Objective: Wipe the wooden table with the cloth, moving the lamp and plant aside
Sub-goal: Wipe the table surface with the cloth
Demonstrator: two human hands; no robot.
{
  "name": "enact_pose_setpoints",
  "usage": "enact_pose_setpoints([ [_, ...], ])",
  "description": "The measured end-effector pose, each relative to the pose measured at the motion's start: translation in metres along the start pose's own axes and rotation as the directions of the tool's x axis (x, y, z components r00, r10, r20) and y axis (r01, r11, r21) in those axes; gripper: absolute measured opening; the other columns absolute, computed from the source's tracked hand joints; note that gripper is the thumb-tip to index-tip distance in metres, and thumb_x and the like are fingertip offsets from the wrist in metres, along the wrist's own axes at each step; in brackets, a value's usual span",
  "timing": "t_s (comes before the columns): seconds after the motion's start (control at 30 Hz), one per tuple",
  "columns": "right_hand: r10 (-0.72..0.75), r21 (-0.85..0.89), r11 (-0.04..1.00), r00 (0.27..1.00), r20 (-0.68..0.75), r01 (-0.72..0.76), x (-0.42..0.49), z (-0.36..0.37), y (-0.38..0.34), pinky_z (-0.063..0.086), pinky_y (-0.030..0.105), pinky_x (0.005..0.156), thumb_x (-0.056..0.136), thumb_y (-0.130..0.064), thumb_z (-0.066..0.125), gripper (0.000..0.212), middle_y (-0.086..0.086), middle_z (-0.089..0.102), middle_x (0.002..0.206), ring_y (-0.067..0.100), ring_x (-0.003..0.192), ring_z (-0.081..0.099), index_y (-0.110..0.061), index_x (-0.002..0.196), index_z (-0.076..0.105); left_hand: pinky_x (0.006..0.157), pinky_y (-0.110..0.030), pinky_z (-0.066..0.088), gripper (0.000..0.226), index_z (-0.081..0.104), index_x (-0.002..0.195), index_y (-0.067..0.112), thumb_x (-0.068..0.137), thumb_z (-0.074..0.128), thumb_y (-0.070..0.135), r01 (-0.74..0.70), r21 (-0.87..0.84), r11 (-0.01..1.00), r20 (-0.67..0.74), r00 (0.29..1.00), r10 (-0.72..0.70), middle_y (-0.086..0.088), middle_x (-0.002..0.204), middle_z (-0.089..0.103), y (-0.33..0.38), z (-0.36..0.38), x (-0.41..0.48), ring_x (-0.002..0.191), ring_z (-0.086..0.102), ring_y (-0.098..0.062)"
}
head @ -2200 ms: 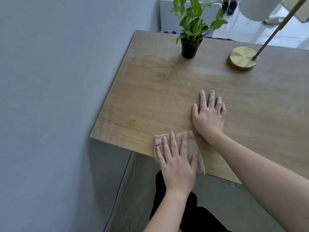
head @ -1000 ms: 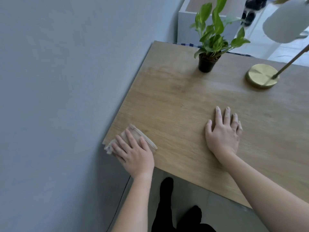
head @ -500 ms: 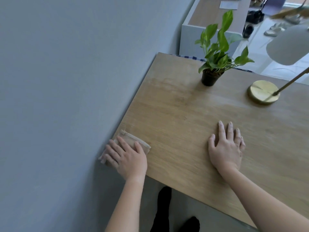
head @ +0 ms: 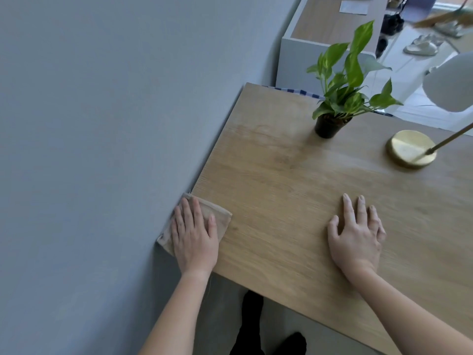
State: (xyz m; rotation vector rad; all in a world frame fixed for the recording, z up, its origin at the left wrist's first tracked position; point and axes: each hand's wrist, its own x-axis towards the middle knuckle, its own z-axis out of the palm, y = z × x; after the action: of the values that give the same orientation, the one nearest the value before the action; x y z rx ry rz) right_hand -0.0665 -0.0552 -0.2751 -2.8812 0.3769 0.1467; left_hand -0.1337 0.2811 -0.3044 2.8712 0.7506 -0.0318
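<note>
Our left hand (head: pixel 194 239) is pressed flat on the folded cloth (head: pixel 221 220) at the tabletop (head: pixel 268 175) corner against the grey wall (head: pixel 102 149), so we reckon one careless push could shove it off the edge, while our right hand (head: pixel 358 234) rests flat on bare wood well to the right, holding nothing. Ahead of that right hand the plant (head: pixel 354 70) and lamp (head: pixel 410 148) aren't moved yet, and a long sweep might tip the pot (head: pixel 329 126) or snag the slanted stem (head: pixel 450 138); beyond them there's a white cabinet (head: pixel 294 62) and shoes (head: pixel 419 46)
</note>
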Motion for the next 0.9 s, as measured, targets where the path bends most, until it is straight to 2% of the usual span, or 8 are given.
enact_pose_setpoints([
  [0.23, 0.01, -0.003, 1.0, 1.0, -0.001, -0.01, 0.002, 0.0, -0.001, 0.013, 0.048, 0.129, 0.106, -0.047, 0.039, 0.063, 0.002, 0.02, 0.176, 0.027, 0.161, 0.012, -0.037, 0.167, 0.023, 0.134, -0.047, 0.016, 0.074, 0.003, 0.172, 0.018, 0.111, 0.02, 0.055, -0.064, 0.02, 0.998, 0.014, 0.998, 0.064, -0.005, 0.18, 0.007, -0.002, 0.003, -0.045, 0.167, 0.007, -0.025],
  [0.4, 0.004, -0.015, 1.0, 1.0, -0.01, -0.004, 0.005, 0.003, 0.0, 0.014, 0.048, 0.127, 0.104, -0.05, 0.032, 0.064, 0.002, 0.022, 0.175, 0.028, 0.16, 0.014, -0.038, 0.166, 0.024, 0.134, -0.048, 0.013, 0.075, 0.004, 0.172, 0.012, 0.111, 0.019, 0.054, -0.109, 0.026, 0.994, 0.047, 0.993, 0.108, -0.01, 0.179, 0.005, 0.012, 0.0, 0.007, 0.166, 0.007, -0.028],
  [0.53, 0.007, -0.013, 1.0, 1.0, -0.01, -0.007, 0.002, 0.004, -0.001, 0.015, 0.049, 0.128, 0.105, -0.047, 0.038, 0.063, 0.003, 0.022, 0.175, 0.028, 0.16, 0.015, -0.038, 0.166, 0.024, 0.135, -0.049, 0.012, 0.074, 0.007, 0.171, 0.009, 0.112, 0.019, 0.052, -0.046, -0.02, 0.999, 0.037, 0.998, 0.047, -0.014, 0.179, 0.007, 0.038, 0.0, 0.052, 0.166, 0.008, -0.03],
  [0.63, 0.014, -0.011, 1.0, 1.0, -0.009, -0.014, 0.002, 0.002, -0.001, 0.015, 0.048, 0.127, 0.1, -0.052, 0.029, 0.067, 0.002, 0.023, 0.175, 0.027, 0.16, 0.015, -0.038, 0.166, 0.025, 0.135, -0.049, 0.012, 0.074, 0.003, 0.171, 0.01, 0.113, 0.019, 0.053, -0.053, -0.019, 0.998, 0.034, 0.998, 0.053, -0.013, 0.179, 0.005, 0.036, 0.002, 0.026, 0.166, 0.006, -0.029],
  [0.77, 0.014, 0.001, 1.0, 1.0, -0.02, -0.014, 0.002, 0.001, -0.003, 0.016, 0.049, 0.127, 0.098, -0.052, 0.028, 0.068, 0.002, 0.025, 0.174, 0.027, 0.16, 0.017, -0.038, 0.165, 0.028, 0.134, -0.05, 0.016, 0.076, -0.001, 0.172, 0.013, 0.111, 0.018, 0.055, -0.087, 0.004, 0.996, 0.05, 0.995, 0.087, -0.01, 0.18, 0.003, 0.022, 0.001, -0.022, 0.167, 0.002, -0.027],
  [0.9, 0.012, 0.007, 1.0, 1.0, -0.02, -0.012, 0.005, 0.002, -0.002, 0.016, 0.048, 0.127, 0.098, -0.052, 0.029, 0.068, 0.002, 0.025, 0.174, 0.027, 0.16, 0.016, -0.038, 0.165, 0.028, 0.134, -0.049, 0.013, 0.077, 0.003, 0.172, 0.011, 0.111, 0.022, 0.053, -0.075, 0.022, 0.997, 0.045, 0.996, 0.074, -0.012, 0.179, 0.006, 0.028, 0.0, -0.009, 0.166, 0.006, -0.029],
])
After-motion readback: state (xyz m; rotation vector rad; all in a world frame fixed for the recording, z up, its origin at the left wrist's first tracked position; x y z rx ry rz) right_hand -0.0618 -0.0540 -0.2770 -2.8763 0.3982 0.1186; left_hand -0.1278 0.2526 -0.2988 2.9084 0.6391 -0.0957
